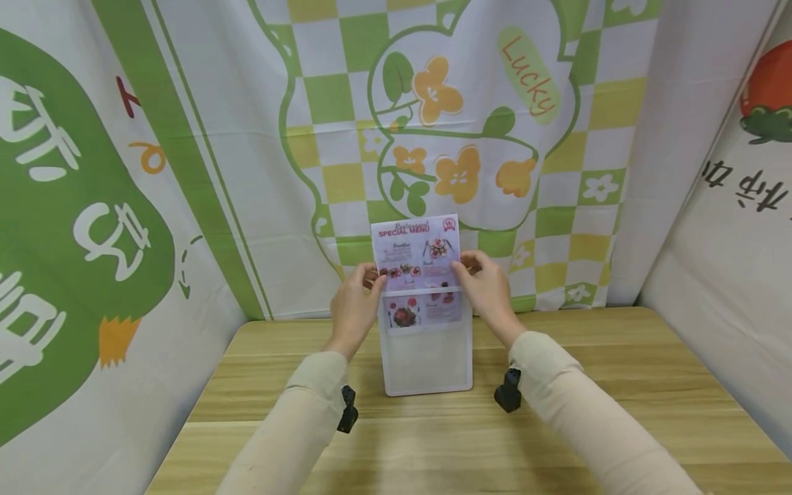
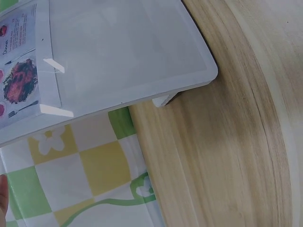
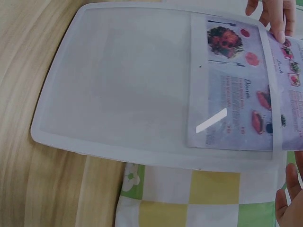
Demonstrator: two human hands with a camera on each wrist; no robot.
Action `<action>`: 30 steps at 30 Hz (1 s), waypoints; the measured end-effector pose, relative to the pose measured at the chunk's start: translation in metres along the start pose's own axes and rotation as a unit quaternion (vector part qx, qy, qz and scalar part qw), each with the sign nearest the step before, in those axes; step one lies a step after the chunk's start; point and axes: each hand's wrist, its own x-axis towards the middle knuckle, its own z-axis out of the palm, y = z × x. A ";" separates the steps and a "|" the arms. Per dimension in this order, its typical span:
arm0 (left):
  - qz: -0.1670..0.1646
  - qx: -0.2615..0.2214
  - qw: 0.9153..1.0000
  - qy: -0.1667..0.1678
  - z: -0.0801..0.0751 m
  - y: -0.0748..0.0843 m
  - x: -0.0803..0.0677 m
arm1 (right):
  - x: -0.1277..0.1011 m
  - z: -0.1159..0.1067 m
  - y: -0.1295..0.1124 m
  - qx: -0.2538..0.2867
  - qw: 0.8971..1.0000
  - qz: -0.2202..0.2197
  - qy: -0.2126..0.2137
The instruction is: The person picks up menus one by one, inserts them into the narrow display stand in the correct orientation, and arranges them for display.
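Observation:
A printed menu sheet (image 1: pixel 414 251), headed "Special Menu", stands partway inside a clear display stand (image 1: pixel 427 364) with a white frame. Its lower part shows behind the stand's clear front; the upper part sticks out above the rim. My left hand (image 1: pixel 354 306) pinches the sheet's left edge, thumb in front. On the opposite edge, my right hand (image 1: pixel 489 292) pinches with its thumb in front too. The right wrist view shows the menu's lower end (image 3: pixel 232 109) partway down the stand. Only a sliver of my left hand (image 2: pixel 3 196) appears in the left wrist view.
The stand rests upright on a wooden table (image 1: pixel 557 426), a small white foot (image 2: pixel 163 100) showing behind it. A checked green and yellow curtain (image 1: pixel 334 103) hangs right behind the table. Printed cloths hang at the left (image 1: pixel 86 206) and right (image 1: pixel 730 227).

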 end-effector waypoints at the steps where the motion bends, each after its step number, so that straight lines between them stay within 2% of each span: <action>1: 0.001 0.001 1.000 -0.001 0.000 0.000 -0.001 | 0.001 0.000 -0.001 0.003 1.000 -0.001 0.003; 7: -0.001 -0.003 1.000 -0.004 0.002 -0.001 -0.002 | 0.003 0.000 -0.005 0.006 1.000 0.002 0.013; 15: -0.007 -0.010 1.000 -0.012 0.002 0.001 -0.003 | -0.003 0.002 0.002 0.006 1.000 0.018 0.007; 22: -0.014 -0.013 1.000 -0.004 0.004 0.001 -0.002 | -0.007 0.004 0.008 0.004 1.000 0.011 0.018; 30: -0.010 -0.012 1.000 0.005 0.003 0.002 -0.002 | -0.010 0.005 0.011 0.000 1.000 0.015 0.004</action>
